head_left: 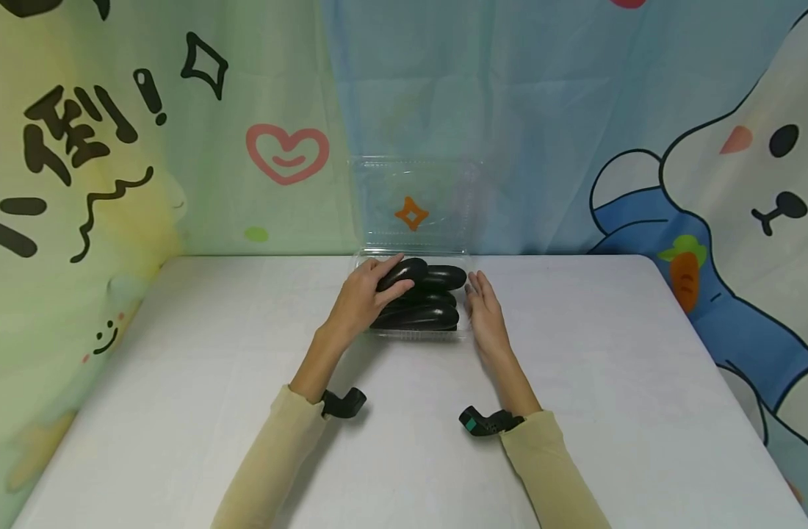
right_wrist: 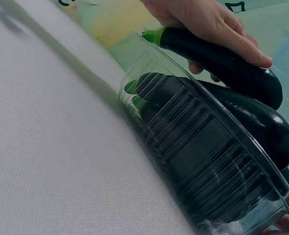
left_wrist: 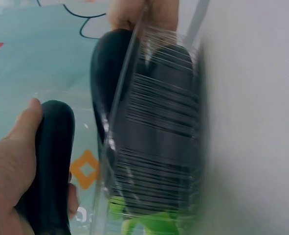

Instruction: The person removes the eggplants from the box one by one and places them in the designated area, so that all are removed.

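Top eggplant (head_left: pixel 401 273) sits at the 12 o'clock end of the pile inside a clear plastic container (head_left: pixel 417 334), w/ left hand (head_left: pixel 364 295) wrapped over it, fingers curled round the dark skin; the right wrist view shows the green stem end poking out past the knuckles. Other eggplants (head_left: pixel 420 316) lie stacked below it in the container, touching each other, filling the tray. Container lid (head_left: pixel 413 198) stands open upright at 12 o'clock, hinged at the back edge. Right hand (head_left: pixel 486 312) lies flat against the container's 3 o'clock side, fingers straight & together, holding nothing. Both arms in beige sleeves, w/ a black wrist mount on each. Container sits at the far-centre of a white table (head_left: pixel 179 411), just before its back edge; surface has a fine cloth-like weave in the wrist views. Behind the table hangs a printed curtain (head_left: pixel 576 110): green at 9 o'clock w/ black characters & a pink heart, blue at centre, a white cartoon rabbit w/ a carrot at 3 o'clock.
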`<state>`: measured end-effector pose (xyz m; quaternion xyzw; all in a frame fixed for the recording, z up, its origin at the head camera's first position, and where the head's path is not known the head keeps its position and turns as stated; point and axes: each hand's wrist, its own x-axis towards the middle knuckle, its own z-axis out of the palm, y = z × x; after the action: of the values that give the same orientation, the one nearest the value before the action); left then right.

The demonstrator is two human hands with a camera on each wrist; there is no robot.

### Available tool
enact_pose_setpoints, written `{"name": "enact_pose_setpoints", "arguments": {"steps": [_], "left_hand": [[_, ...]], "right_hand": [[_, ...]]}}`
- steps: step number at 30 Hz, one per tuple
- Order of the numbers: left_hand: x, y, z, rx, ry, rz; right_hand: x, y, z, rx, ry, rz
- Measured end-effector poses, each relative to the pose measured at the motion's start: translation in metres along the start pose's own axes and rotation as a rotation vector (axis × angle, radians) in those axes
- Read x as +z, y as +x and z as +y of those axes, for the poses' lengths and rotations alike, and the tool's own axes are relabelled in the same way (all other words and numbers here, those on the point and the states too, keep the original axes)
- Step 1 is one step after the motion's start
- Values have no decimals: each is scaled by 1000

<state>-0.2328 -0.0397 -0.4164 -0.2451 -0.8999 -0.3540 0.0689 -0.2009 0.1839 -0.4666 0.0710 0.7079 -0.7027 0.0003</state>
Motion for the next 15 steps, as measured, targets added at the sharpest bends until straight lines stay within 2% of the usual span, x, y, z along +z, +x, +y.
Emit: {"name": "enact_pose_setpoints", "arguments": {"steps": [7,11,15], "left_hand": [[-6,-5,5,-84,-33,-6],[-11,-9,0,-154,-80,0],[-19,-14,-10,-220,-84,26]], "right_hand": [[-1,1,0,-3,5,-1],[-1,2,1,-4,7,-4],[-1,2,1,1,7,-5]]}}
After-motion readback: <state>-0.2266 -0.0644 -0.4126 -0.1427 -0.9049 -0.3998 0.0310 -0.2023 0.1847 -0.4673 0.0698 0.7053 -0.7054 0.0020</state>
